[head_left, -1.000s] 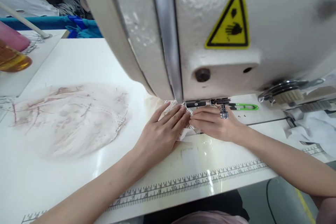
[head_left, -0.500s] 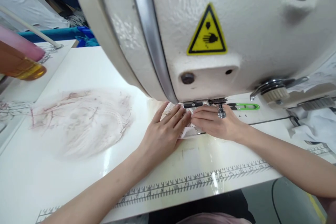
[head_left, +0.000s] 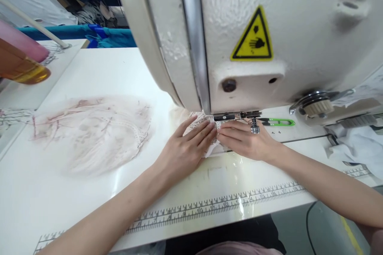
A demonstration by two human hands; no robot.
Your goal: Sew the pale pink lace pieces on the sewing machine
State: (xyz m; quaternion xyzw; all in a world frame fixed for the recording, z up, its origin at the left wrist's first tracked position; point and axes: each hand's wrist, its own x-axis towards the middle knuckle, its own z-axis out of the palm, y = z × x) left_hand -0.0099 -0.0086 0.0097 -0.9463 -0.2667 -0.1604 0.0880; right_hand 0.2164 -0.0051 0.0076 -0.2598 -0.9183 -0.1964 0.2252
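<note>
Under the sewing machine head (head_left: 239,36) lies a piece of white lace fabric (head_left: 194,126), mostly covered by my hands. My left hand (head_left: 187,143) rests flat on it, fingers spread and pointing toward the needle area. From the right, my right hand (head_left: 245,139) meets it, fingers pressed together at the lace edge; its thumb is hidden. The fingertips of both hands nearly touch. A small metal screw and guide (head_left: 254,125) of the machine stand in front of my right fingers. The needle itself cannot be made out.
Sheer pale lace pieces with reddish threads (head_left: 104,135) lie on the white table (head_left: 98,71) at left. Green-handled thread snips (head_left: 279,122) lie beyond my right hand. A printed ruler (head_left: 200,209) runs along the front edge. Thread cones (head_left: 24,67) and another person (head_left: 26,0) are at upper left.
The camera view has turned slightly left, so the machine head sits further right. Both hands keep nearly the same place on the lace, and a little more lace shows beyond my left fingers.
</note>
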